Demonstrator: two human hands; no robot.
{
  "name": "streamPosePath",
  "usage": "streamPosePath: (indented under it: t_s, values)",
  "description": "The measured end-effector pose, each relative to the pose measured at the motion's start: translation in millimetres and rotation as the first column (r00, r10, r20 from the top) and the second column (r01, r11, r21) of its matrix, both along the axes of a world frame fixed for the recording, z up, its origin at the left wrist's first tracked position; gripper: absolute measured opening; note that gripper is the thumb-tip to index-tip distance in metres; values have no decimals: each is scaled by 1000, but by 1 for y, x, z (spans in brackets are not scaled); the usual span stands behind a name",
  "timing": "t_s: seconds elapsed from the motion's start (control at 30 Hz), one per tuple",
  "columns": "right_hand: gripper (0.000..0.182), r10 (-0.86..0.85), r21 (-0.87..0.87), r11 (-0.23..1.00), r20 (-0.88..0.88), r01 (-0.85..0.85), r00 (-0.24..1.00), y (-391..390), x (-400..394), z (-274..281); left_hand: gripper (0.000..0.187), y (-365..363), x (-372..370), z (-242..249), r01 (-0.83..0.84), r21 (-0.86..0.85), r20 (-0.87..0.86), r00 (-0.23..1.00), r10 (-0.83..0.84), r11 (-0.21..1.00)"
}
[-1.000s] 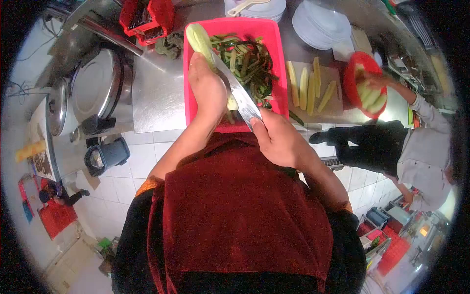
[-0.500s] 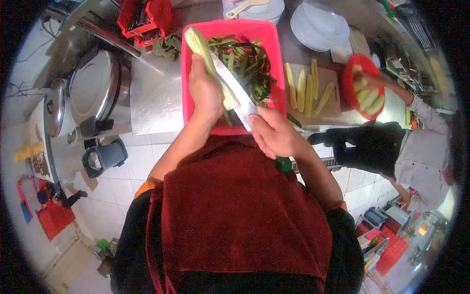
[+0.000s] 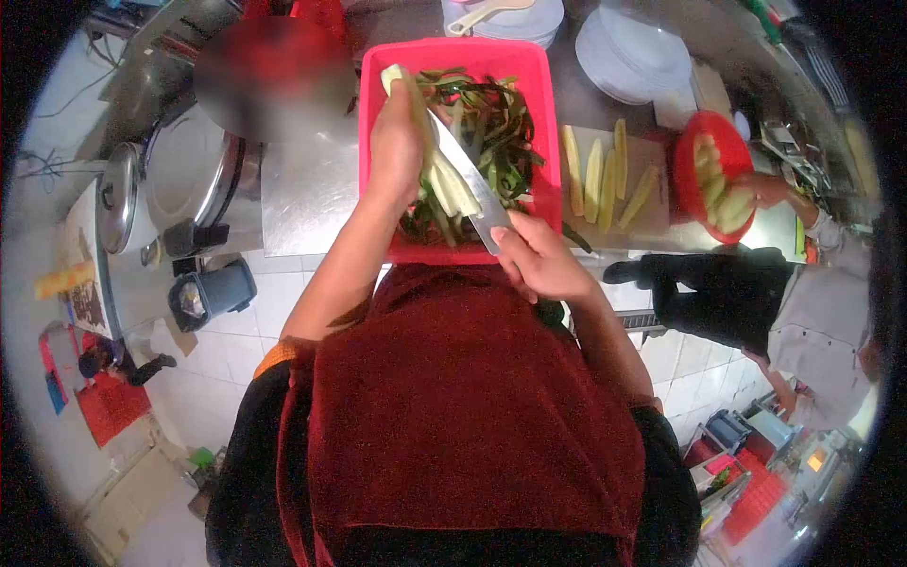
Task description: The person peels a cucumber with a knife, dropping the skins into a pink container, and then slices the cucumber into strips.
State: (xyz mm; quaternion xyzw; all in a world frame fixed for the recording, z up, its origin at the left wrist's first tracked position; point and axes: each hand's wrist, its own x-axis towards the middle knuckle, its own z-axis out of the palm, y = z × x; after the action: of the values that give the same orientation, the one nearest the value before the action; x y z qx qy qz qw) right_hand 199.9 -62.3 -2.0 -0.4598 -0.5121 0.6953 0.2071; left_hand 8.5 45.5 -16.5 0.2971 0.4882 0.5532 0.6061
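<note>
Wrapped around a long, peeled pale-green cucumber [image 3: 446, 189] is my left hand [image 3: 395, 156]. The cucumber slants over a pink tub [image 3: 458, 49], and grooves or edges run along its lower end. My right hand [image 3: 543, 260] grips a kitchen knife [image 3: 461, 165]; its blade lies along the cucumber's right side, pointing up and away from me. My fingers hide most of the knife's handle. Dark green peel strips [image 3: 501, 128] fill much of the tub below both hands.
Right of the tub, several peeled pieces [image 3: 593, 180] lie on a cutting board [image 3: 652, 156]. Beyond is a red bowl [image 3: 690, 180] of pale pieces, with a co-worker's hand [image 3: 763, 189] at it. Stacked white plates [image 3: 633, 52] stand behind. A grey bin [image 3: 215, 291] sits on the floor at left.
The cucumber has turned in my left hand, and its grooved lower end now shows. The knife has shifted slightly with it. The co-worker's hand has moved lower at the red bowl.
</note>
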Motion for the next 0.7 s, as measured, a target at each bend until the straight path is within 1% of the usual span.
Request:
streamPosePath:
  t_s: [0.03,0.1,0.13,0.2,0.23,0.3,0.33,0.37,0.4,0.43,0.5,0.53,0.6,0.63,0.7]
  values:
    - [19,0,1,1000,-8,0,1000,0,-1,0,49,3,0,-2,0,1,-8,1000,0,1000]
    - [18,-65,245,968,49,51,997,0,-4,0,50,6,4,-7,-98,84,-140,984,109,992]
    - [18,-69,248,967,45,56,997,1,-1,0,50,7,4,-11,-94,88,-143,984,106,992]
    - [19,13,118,993,43,-18,999,3,8,1,52,7,4,-16,-77,120,-55,995,84,990]
    - [19,11,117,993,40,-16,999,3,11,2,52,7,6,-16,-75,119,-57,995,82,990]
    - [21,24,-142,989,-64,-33,998,5,18,2,54,4,10,-15,-81,150,92,993,68,985]
    - [21,24,-142,989,-64,-33,998,6,22,-10,54,2,11,-13,-81,150,92,993,68,985]
    - [21,30,-151,987,-190,-59,981,6,26,-31,52,1,11,-11,-59,142,115,992,43,988]
    - [23,34,-156,984,-312,-86,949,7,28,-38,51,0,13,-9,-37,134,140,990,18,990]
    - [23,33,-155,984,-310,-85,950,6,29,-41,51,0,15,-7,-36,136,142,990,17,990]
    - [25,-12,-117,993,-226,-15,974,5,25,-39,52,0,20,-1,-85,37,106,991,81,996]
    - [25,-7,-115,993,-225,-19,974,7,24,-32,52,0,23,1,-90,38,107,991,86,995]
    - [25,29,88,996,37,-33,999,9,23,-14,51,-1,30,3,-198,-2,39,980,198,980]
    - [25,31,86,996,35,-34,999,8,25,-15,51,-4,31,4,-199,-4,37,979,199,980]
    - [25,47,-62,997,-75,-52,996,8,33,-19,52,-8,33,9,-99,-39,150,983,104,994]
